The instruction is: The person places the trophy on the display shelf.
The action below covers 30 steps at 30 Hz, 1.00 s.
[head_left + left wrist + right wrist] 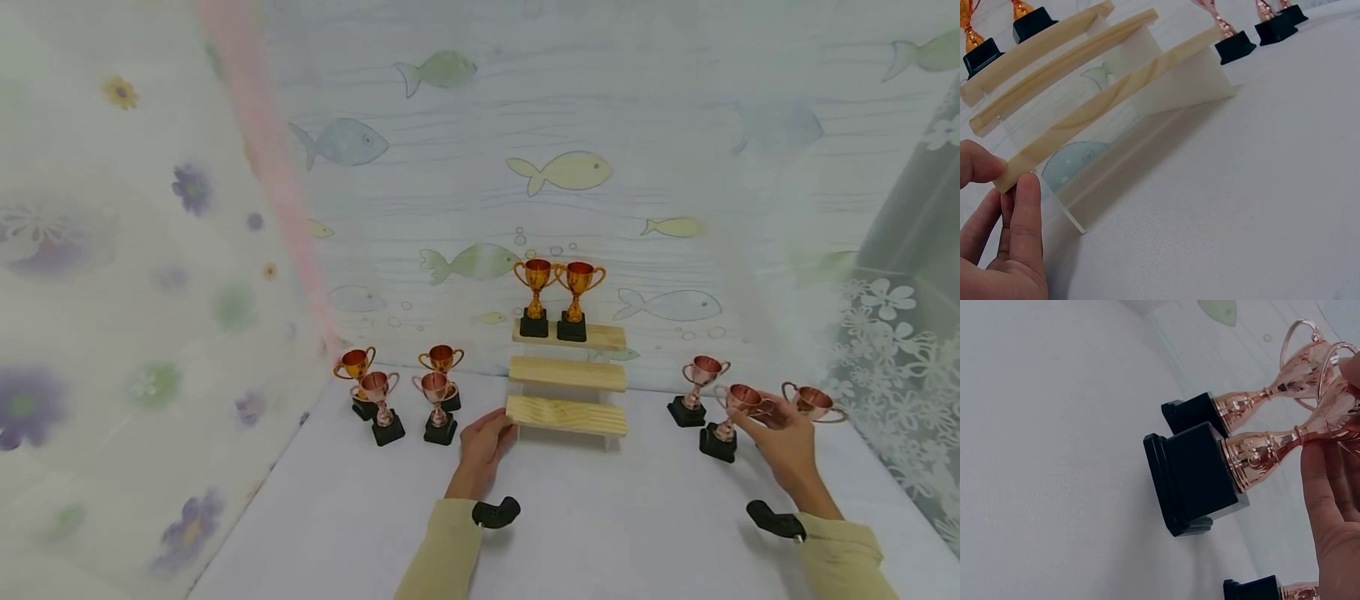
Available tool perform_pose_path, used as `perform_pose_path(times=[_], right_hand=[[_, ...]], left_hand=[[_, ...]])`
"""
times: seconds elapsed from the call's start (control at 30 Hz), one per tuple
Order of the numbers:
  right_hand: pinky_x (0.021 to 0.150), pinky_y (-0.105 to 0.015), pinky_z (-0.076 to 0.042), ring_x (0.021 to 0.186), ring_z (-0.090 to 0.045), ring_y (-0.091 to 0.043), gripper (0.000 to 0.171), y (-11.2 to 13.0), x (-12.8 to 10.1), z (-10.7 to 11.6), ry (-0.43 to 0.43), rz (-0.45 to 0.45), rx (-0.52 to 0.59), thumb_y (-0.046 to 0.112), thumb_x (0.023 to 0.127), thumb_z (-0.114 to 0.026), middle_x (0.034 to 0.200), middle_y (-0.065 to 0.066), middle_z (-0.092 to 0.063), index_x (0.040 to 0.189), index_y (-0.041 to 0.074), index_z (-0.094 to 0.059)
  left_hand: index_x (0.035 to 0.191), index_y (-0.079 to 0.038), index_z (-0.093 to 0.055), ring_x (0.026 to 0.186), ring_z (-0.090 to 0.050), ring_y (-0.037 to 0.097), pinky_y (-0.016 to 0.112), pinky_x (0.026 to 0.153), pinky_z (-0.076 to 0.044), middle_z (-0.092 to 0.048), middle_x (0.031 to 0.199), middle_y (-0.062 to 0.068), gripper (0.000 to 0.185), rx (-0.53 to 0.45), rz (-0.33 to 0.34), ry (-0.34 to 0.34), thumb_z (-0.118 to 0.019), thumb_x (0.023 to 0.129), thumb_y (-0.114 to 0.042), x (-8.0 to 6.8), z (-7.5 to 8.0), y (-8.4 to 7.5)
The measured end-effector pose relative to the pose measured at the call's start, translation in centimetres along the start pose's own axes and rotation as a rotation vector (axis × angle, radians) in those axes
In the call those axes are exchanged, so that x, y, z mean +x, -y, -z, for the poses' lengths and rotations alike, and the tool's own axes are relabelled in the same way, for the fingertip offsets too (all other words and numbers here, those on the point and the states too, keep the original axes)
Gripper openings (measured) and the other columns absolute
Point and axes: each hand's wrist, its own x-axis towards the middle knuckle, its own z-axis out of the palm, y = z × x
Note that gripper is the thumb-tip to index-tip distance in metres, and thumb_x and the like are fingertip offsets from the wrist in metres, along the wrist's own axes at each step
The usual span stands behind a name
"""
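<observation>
A small three-step wooden display stand (566, 415) is in the middle of the head view. My left hand (483, 446) pinches the left end of its lowest board (1107, 100) between thumb and fingers. On the top board stand two gold-coloured trophy cups (534, 287) with black bases. To the right, my right hand (787, 446) grips a copper-coloured trophy cup (1260, 453) by its bowl. Its black base points down; whether it touches the table cannot be told. A second copper trophy cup (701, 379) stands behind it, and a third (813, 402) is partly hidden by my hand.
Left of the stand are two gold-coloured trophy cups (441, 358) with two copper-coloured ones (378, 396) in front. White cloth (600, 517) covers the table. A fish-print curtain (450, 167) hangs behind, a floral one (150, 292) at left, lace (892, 350) at right.
</observation>
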Motion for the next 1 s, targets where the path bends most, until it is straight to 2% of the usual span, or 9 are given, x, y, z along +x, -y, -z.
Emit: perform_pose_path(times=[0.1,0.33,0.57,0.73,1.0], right_hand=[[0.067,-0.003,-0.046,0.086,-0.052,0.016,0.043,0.0,-0.1,-0.1,-0.008,0.012,0.008,0.024,0.091,-0.078,0.090,0.033,-0.053,0.124,0.004,-0.058],[0.065,-0.005,-0.046,0.083,-0.056,0.013,0.033,0.2,-0.5,0.2,-0.033,0.109,0.042,0.015,0.089,-0.079,0.088,0.032,-0.058,0.118,0.016,-0.064],[0.067,-0.004,-0.048,0.084,-0.058,0.012,0.038,0.7,-1.3,0.4,-0.026,0.165,0.089,0.004,0.086,-0.079,0.090,0.030,-0.061,0.117,0.020,-0.064],[0.070,-0.003,-0.049,0.085,-0.059,0.012,0.040,1.2,-1.7,0.8,0.000,0.209,0.087,0.001,0.086,-0.079,0.093,0.028,-0.061,0.119,0.019,-0.064],[0.073,-0.002,-0.049,0.087,-0.059,0.013,0.043,2.0,-2.3,1.0,0.002,0.253,0.064,-0.001,0.084,-0.080,0.095,0.028,-0.061,0.123,0.007,-0.065]], left_hand=[[0.130,0.005,-0.063,0.104,-0.066,0.020,0.032,0.095,-0.058,-0.065,0.127,0.022,0.037,0.002,-0.001,0.004,-0.066,0.094,-0.002,-0.1,0.0,-0.1],[0.129,0.006,-0.063,0.101,-0.067,0.019,0.030,0.091,-0.059,-0.066,0.124,0.021,0.036,0.001,-0.005,-0.002,-0.066,0.094,-0.001,-0.2,0.0,-0.2],[0.129,0.006,-0.064,0.101,-0.067,0.019,0.031,0.093,-0.058,-0.066,0.125,0.022,0.036,-0.004,-0.013,-0.001,-0.067,0.094,-0.001,-0.4,0.0,-0.3],[0.129,0.006,-0.064,0.099,-0.068,0.018,0.031,0.093,-0.059,-0.066,0.125,0.022,0.037,-0.007,-0.015,-0.003,-0.067,0.092,-0.001,-0.5,-0.1,-0.2],[0.129,0.007,-0.063,0.097,-0.067,0.017,0.030,0.090,-0.059,-0.066,0.123,0.022,0.037,-0.007,-0.016,-0.005,-0.067,0.092,0.001,-0.4,-0.2,-0.2]])
